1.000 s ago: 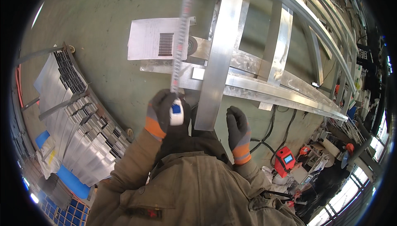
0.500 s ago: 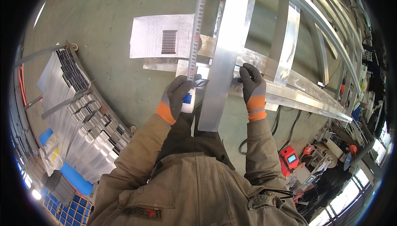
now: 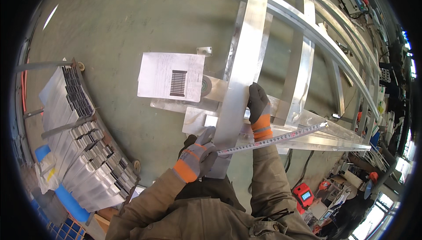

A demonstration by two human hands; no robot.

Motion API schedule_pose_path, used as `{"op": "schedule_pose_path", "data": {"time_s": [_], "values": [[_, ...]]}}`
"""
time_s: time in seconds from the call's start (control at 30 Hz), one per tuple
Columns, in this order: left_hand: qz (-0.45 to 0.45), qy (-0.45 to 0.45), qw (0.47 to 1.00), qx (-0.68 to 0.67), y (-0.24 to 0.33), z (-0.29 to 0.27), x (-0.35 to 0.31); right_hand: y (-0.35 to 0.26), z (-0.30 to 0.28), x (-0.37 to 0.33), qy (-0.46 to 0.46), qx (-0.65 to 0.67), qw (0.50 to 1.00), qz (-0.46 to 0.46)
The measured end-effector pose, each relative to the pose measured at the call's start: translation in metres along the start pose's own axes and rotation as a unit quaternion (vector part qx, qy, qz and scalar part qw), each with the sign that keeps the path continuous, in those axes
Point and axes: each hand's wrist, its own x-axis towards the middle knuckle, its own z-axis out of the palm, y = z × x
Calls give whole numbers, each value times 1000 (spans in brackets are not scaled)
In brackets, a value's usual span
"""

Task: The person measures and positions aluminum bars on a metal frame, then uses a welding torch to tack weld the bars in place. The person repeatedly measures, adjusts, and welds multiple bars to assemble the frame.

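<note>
Olive-brown cloth makes up the jacket [image 3: 206, 220] nearest the camera, its sleeves [image 3: 272, 183] reaching forward to two gloved hands, grey with orange cuffs. The left hand [image 3: 198, 157] is closed around a tape measure [image 3: 285, 136], whose casing is hidden in the fist; the pale blade runs out to the right, crossing above the near end of a broad silver bar [image 3: 244, 60] and over the right wrist, rising slightly toward its free tip. The right hand [image 3: 259, 103], farther forward, has its fingers bunched narrow at the right edge of that bar; whether they grip it or only rest against it, I cannot tell. The bar slants away from the person, its near end close to the legs. Just left of it, beyond the left hand, lies a shiny metal piece [image 3: 192, 119], and past that a printed sheet of paper [image 3: 169, 73] with a dark striped drawing. A grey disc [image 3: 206, 86] shows beside the paper's right edge, and a small metal plate [image 3: 204, 51] lies just beyond its top. To the right stands a red box [image 3: 301, 202] with a lit screen; to the left, stacked silver profiles [image 3: 72, 152] fill a wheeled rack [image 3: 70, 125]. Farther off, long rails [image 3: 325, 35] curve away over the green-grey floor [image 3: 132, 24].
</note>
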Motion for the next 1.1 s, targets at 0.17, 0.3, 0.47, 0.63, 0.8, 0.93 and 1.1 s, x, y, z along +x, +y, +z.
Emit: {"op": "schedule_pose_path", "data": {"time_s": [0.17, 0.3, 0.47, 0.63, 0.8, 0.93, 1.1], "values": [[8, -21, 999, 36, -9, 1, 6, -3, 2, -4, 1, -30, 999, -21], [11, -37, 998, 41, -15, 4, 9, 0, 6, -5, -16, -114, 987, -115], [-11, -32, 999, 33, -12, 2, 10, 1, 8, -5, 6, -142, 988, -59], [-60, -73, 995, 41, -10, -4, 15, 4, 10, -4, 15, -125, 991, -55], [-62, -90, 992, 60, -9, -9, 16, 8, 10, -3, 10, -89, 995, -53], [-68, -83, 992, 62, -5, -13, 16, 7, 9, -4, 9, -90, 995, -49], [-47, -67, 994, 73, 0, -16, 15, 6, 8, -5, 3, -99, 994, -47]]}}
